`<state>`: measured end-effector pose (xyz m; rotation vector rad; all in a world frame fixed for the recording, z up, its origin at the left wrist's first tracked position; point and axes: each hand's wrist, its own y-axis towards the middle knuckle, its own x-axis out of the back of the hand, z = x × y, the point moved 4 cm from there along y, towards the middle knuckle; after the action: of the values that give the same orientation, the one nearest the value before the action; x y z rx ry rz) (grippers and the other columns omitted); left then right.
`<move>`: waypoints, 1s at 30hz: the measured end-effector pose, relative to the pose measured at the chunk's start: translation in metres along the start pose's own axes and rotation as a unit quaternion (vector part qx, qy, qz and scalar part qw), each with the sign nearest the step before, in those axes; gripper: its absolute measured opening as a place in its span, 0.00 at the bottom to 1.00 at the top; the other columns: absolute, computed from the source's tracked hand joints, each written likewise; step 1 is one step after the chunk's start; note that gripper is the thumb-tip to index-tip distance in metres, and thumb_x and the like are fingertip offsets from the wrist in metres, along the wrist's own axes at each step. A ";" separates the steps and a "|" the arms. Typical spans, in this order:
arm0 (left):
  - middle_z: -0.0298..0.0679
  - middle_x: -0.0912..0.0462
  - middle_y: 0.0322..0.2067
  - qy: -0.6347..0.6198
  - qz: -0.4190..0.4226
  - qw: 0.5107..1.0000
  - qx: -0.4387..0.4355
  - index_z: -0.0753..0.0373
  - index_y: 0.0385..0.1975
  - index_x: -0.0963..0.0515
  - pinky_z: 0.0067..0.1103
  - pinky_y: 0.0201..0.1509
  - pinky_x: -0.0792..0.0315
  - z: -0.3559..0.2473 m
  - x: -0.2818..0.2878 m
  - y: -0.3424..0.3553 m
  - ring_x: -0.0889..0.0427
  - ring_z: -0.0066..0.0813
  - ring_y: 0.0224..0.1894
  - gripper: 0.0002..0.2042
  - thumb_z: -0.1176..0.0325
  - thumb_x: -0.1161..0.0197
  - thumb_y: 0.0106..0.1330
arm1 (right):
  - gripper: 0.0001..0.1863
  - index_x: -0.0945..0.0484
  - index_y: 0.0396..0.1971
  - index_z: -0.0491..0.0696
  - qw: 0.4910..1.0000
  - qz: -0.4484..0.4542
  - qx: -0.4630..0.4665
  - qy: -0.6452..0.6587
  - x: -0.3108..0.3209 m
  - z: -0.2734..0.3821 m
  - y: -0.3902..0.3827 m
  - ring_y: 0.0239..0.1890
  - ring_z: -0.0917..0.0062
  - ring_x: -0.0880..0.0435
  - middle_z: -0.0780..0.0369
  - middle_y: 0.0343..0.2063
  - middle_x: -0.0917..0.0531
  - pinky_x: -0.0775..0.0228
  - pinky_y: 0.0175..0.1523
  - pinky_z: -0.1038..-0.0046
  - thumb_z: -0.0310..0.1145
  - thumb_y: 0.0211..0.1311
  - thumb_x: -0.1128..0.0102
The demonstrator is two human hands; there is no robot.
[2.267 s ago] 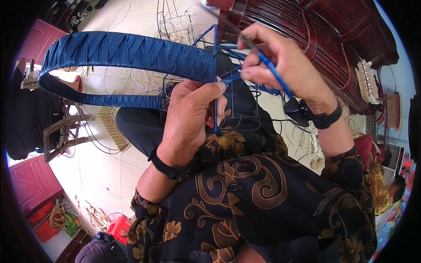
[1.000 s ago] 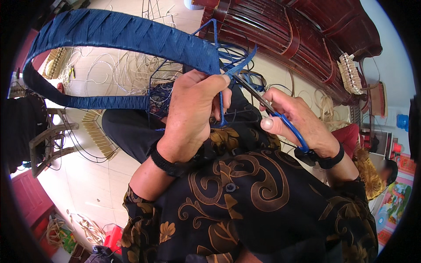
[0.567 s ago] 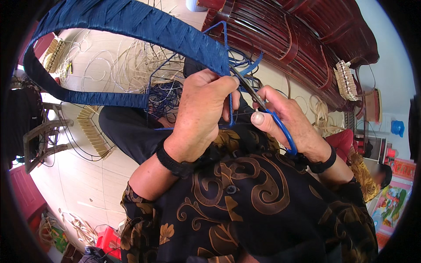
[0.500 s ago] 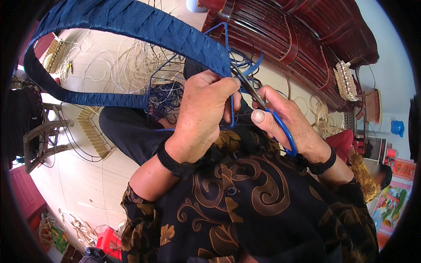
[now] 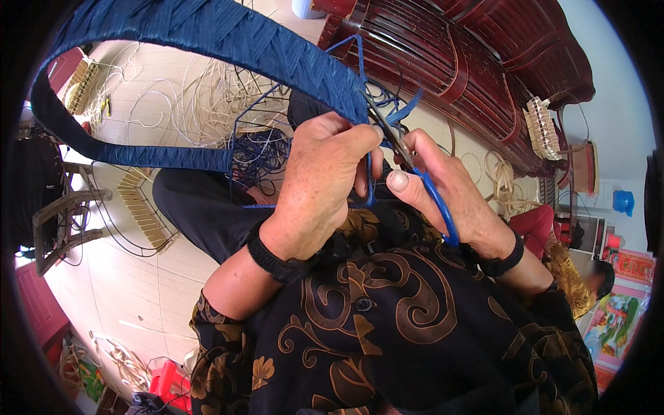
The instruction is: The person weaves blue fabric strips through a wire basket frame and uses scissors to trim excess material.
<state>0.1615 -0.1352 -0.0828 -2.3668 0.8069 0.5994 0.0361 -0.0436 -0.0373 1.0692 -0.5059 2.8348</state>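
Observation:
My left hand (image 5: 315,180) is closed on the blue-wrapped frame at the corner where a broad wrapped band (image 5: 214,34) meets a thin upright bar (image 5: 360,55); the band loops away to the left. My right hand (image 5: 443,194) holds scissors with blue handles (image 5: 443,214), blades angled up-left beside my left thumb at that corner, partly open or closed, I cannot tell. A loose blue strip (image 5: 408,104) sticks out right of the blades. A tangle of dark blue strands (image 5: 259,155) lies beyond my left hand, by my legs.
A reddish wooden bench (image 5: 463,48) spans the upper right. Pale strips (image 5: 197,97) lie over the tiled floor, with more coils (image 5: 505,180) at right. A woven pale piece (image 5: 145,211) and wooden stool (image 5: 55,235) are at left. Another person (image 5: 574,277) sits at the right edge.
My right hand brought the scissors down, then up-left to the corner by my left thumb. The frame and my left hand shifted rightward in view, and the band now reaches higher.

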 end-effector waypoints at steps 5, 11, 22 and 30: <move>0.38 0.22 0.17 -0.001 0.004 1.000 -0.001 0.70 0.24 0.24 0.16 0.17 0.40 -0.001 0.000 -0.001 0.32 0.20 0.13 0.06 0.75 0.43 0.59 | 0.29 0.33 0.35 0.45 1.000 -0.007 0.010 -0.008 -0.001 0.001 0.001 0.20 0.76 0.28 0.61 0.16 0.28 0.36 0.26 0.71 0.60 0.63 0.40; 0.38 0.22 0.17 -0.001 0.009 1.000 -0.005 0.70 0.24 0.23 0.16 0.17 0.40 -0.001 0.000 0.000 0.32 0.20 0.13 0.06 0.74 0.43 0.60 | 0.30 0.33 0.34 0.45 1.000 -0.010 0.005 -0.017 0.000 -0.001 0.001 0.18 0.77 0.30 0.62 0.14 0.30 0.39 0.25 0.71 0.60 0.63 0.39; 0.37 0.22 0.17 0.003 -0.001 1.000 -0.005 0.69 0.25 0.23 0.16 0.17 0.40 -0.001 -0.001 -0.002 0.32 0.19 0.13 0.06 0.74 0.44 0.61 | 0.29 0.32 0.33 0.45 0.998 -0.024 0.035 0.036 -0.004 -0.006 0.000 0.18 0.79 0.34 0.64 0.14 0.31 0.41 0.24 0.72 0.60 0.63 0.39; 0.36 0.23 0.17 0.007 -0.003 1.000 -0.003 0.68 0.24 0.24 0.16 0.18 0.40 0.000 -0.001 -0.004 0.32 0.19 0.14 0.06 0.74 0.44 0.61 | 0.28 0.32 0.33 0.45 0.998 -0.017 0.047 0.027 -0.003 -0.003 -0.001 0.19 0.78 0.32 0.63 0.14 0.30 0.39 0.25 0.72 0.60 0.64 0.40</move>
<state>0.1634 -0.1320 -0.0809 -2.3812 0.8050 0.5835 0.0366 -0.0421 -0.0406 1.0008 -0.3509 2.8745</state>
